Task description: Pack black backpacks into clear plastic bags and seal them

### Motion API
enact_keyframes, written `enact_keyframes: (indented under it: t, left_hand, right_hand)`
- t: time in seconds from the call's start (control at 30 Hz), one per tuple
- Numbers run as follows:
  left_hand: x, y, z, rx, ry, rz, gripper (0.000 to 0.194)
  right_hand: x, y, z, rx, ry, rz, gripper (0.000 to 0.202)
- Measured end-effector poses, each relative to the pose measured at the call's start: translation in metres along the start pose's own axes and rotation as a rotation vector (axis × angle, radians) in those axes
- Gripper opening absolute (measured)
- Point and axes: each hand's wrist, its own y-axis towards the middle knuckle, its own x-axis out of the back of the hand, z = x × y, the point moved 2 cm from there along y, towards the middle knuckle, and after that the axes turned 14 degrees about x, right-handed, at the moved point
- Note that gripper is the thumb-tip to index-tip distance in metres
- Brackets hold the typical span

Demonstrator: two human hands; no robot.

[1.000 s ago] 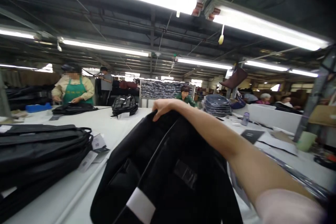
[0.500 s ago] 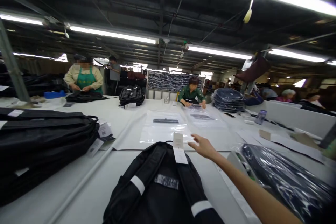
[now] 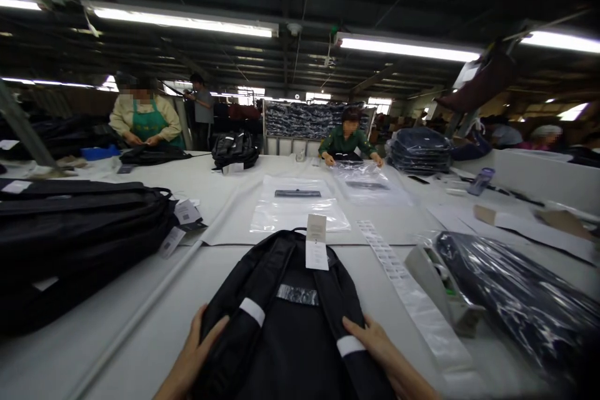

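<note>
A black backpack (image 3: 295, 337) lies on the white table in front of me, its shoulder straps facing up. White bands wrap both straps, and a paper hang tag (image 3: 317, 242) sits by the top loop. My left hand (image 3: 199, 340) grips the backpack's left side, thumb on top and the other fingers mostly hidden beneath the edge. On the opposite side, my right hand (image 3: 375, 340) holds the edge by the right strap, with the thumb over it. A clear strip (image 3: 297, 294) with dark print crosses the back panel between the straps.
Stacked black backpacks (image 3: 84, 244) fill the left. A strip of labels (image 3: 398, 275), a grey dispenser (image 3: 440, 287) and plastic-wrapped bags (image 3: 510, 287) lie at right. Flat clear plastic bags (image 3: 300, 206) lie beyond the backpack. A co-worker in green (image 3: 349, 137) handles plastic across the table.
My right hand has come back from beyond the hang tag to the backpack's right side. My left hand has entered view, gripping the left side. The far co-worker has lifted the plastic bag's edge.
</note>
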Motion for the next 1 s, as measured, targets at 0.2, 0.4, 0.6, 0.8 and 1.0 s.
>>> enact_keyframes:
  t: [0.2,0.4,0.6,0.8,1.0]
  left_hand:
    - [-0.053,-0.037,0.032,-0.008,0.051,-0.02,0.095]
    - [-0.018,-0.049,-0.008,-0.256,0.236,-0.138,0.078]
    - [-0.064,-0.054,-0.052,-0.375,0.47,0.287,0.055]
    - [-0.088,-0.036,-0.063,-0.265,0.263,0.39,0.063]
    - [-0.102,-0.068,-0.015,-0.573,0.772,0.131,0.053]
  right_hand:
    - [0.038,0.03,0.022,0.201,-0.626,-0.253,0.056]
    - [0.037,-0.018,0.006,0.333,-0.749,-0.109,0.05]
    - [0.025,-0.037,0.024,0.255,-0.502,0.025,0.06]
    - [0.008,-0.025,0.034,0.35,-0.384,-0.058,0.054]
    - [-0.007,-0.058,-0.027,0.706,-1.062,-0.029,0.034]
